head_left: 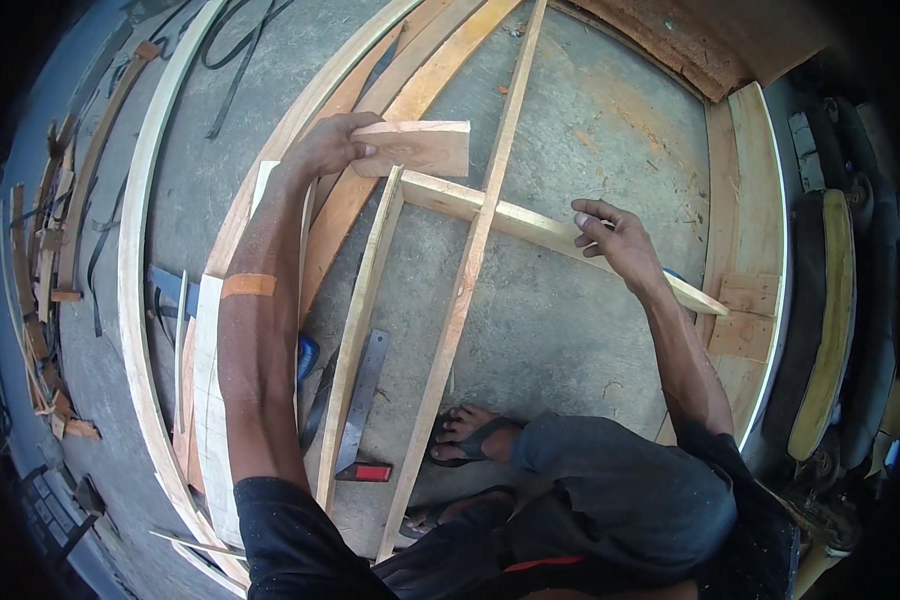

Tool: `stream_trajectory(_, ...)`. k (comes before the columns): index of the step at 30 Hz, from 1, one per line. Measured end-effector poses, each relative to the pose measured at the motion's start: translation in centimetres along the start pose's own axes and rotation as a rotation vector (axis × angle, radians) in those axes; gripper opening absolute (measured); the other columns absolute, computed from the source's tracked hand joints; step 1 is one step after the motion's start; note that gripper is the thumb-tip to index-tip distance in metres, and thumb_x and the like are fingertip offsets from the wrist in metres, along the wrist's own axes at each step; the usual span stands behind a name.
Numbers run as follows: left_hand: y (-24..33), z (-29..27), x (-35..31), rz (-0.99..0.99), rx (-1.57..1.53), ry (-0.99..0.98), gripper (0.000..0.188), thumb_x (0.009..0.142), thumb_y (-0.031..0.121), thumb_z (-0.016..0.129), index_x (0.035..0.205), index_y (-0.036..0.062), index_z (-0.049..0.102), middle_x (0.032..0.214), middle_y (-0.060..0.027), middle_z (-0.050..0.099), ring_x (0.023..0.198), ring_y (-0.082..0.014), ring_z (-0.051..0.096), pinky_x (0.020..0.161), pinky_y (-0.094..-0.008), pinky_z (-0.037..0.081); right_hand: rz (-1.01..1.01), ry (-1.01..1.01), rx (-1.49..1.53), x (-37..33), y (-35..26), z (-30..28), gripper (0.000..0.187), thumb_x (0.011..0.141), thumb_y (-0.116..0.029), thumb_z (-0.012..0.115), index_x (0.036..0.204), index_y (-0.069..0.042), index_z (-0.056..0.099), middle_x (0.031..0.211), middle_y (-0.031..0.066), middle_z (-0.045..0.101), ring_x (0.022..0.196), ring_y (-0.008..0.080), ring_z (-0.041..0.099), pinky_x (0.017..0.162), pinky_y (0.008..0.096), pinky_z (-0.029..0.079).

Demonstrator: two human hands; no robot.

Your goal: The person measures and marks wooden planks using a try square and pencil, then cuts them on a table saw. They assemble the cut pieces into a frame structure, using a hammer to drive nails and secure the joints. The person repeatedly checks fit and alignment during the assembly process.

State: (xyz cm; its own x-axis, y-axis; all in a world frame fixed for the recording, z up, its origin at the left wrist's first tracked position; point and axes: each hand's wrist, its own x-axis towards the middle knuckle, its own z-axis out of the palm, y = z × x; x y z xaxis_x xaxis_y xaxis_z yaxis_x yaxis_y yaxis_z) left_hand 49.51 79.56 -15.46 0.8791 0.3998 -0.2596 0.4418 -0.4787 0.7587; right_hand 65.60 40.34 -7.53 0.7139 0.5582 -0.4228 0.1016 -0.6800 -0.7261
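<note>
My left hand (322,148) is closed on the left end of a short, flat wooden board (425,152), its thumb on the near face. The board is held up just beyond a corner of pale timber. From that corner a wooden crosspiece (542,226) runs right, and a side timber (362,325) comes back toward me. A long thin wooden strip (460,290) lies slantwise over the crosspiece. Over the crosspiece's right part hovers my right hand (618,240), fingers loosely bent and apart, with nothing visible in them.
A try square (364,400) with a red handle lies on the concrete by my feet. Curved timbers (142,260) sweep along the left, with wood scraps (45,260) and black straps (235,85) beyond. A wide board (745,290) and dark cushions (820,320) stand at right.
</note>
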Motion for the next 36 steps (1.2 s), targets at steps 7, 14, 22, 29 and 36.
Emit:
stream_trajectory(7,2.3,2.6,0.4,0.144,0.273,-0.069,0.036,0.087,0.01,0.074,0.122,0.0167,0.071,0.119,-0.0113,0.07,0.115,-0.0277,0.065,0.103,-0.0442,0.05,-0.05,-0.034,-0.051,0.8,-2.5,0.8,0.042,0.099,-0.027,0.064,0.132,-0.002,0.065,0.103,0.0097,0.071,0.086,0.014,0.067,0.079,0.0302,0.056)
stream_trajectory(14,1.6,2.7,-0.1,0.071,0.216,-0.117,0.044,0.084,0.014,0.078,0.127,0.0139,0.069,0.129,-0.013,0.065,0.125,-0.0294,0.058,0.111,-0.0441,0.044,-0.021,-0.068,-0.081,0.8,-1.8,1.4,0.046,0.097,-0.029,0.064,0.135,-0.002,0.062,0.106,0.0142,0.071,0.09,0.0185,0.07,0.08,0.0332,0.058)
stream_trajectory(22,2.9,2.5,-0.8,0.056,0.219,-0.126,0.045,0.085,0.014,0.077,0.129,0.0132,0.068,0.131,-0.0144,0.065,0.127,-0.0307,0.057,0.112,-0.0448,0.044,-0.163,-0.07,-0.059,2.3,-3.9,3.5,0.04,0.101,-0.019,0.057,0.137,-0.002,0.059,0.096,0.0093,0.069,0.087,0.016,0.07,0.077,0.0321,0.057)
stream_trajectory(29,2.5,2.7,-1.3,0.111,0.232,-0.054,0.047,0.084,0.013,0.078,0.13,0.0101,0.067,0.129,-0.0159,0.066,0.125,-0.0319,0.059,0.109,-0.0426,0.045,-0.175,-0.108,-0.057,2.5,-5.8,5.1,0.033,0.104,-0.023,0.055,0.129,-0.005,0.066,0.088,0.0051,0.069,0.077,0.0119,0.066,0.075,0.0302,0.056)
stream_trajectory(36,1.9,2.8,-1.3,0.107,0.189,-0.027,0.047,0.082,0.012,0.079,0.128,0.0094,0.068,0.125,-0.0172,0.067,0.122,-0.0319,0.061,0.106,-0.0422,0.047,-0.147,-0.064,-0.069,1.9,-4.2,3.5,0.033,0.105,-0.024,0.055,0.128,-0.005,0.067,0.087,0.0041,0.069,0.075,0.0107,0.064,0.073,0.0289,0.055)
